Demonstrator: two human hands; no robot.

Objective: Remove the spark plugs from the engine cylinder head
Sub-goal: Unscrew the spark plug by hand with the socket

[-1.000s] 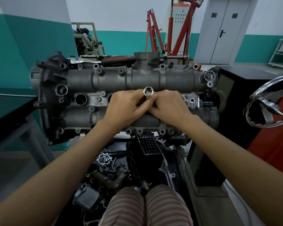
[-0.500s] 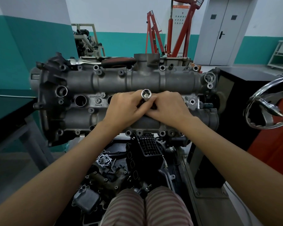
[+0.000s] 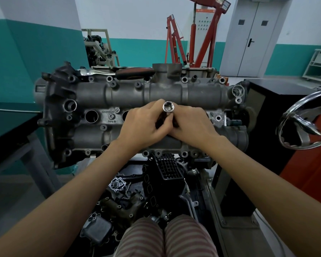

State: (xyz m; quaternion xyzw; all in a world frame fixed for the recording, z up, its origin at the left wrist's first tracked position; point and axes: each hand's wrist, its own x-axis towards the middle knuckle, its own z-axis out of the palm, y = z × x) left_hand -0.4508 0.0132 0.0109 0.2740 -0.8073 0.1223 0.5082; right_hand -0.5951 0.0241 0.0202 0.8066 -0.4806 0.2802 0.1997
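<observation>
where the socket pokes up, left hand and right hand seemingly pinch it.

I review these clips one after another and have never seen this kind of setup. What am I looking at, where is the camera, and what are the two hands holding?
The one picture comes from a camera worn on a person's head, looking forward and down, so the bare arms are the wearer's own. In front lies a grey engine cylinder head with round spark plug wells. The left hand and right hand meet at its middle, fingers curled round a chrome spark plug socket whose open hex end faces the camera. What lies below the socket is hidden. A ratchet wrench rests on the far edge. Loose engine parts lie below.
</observation>
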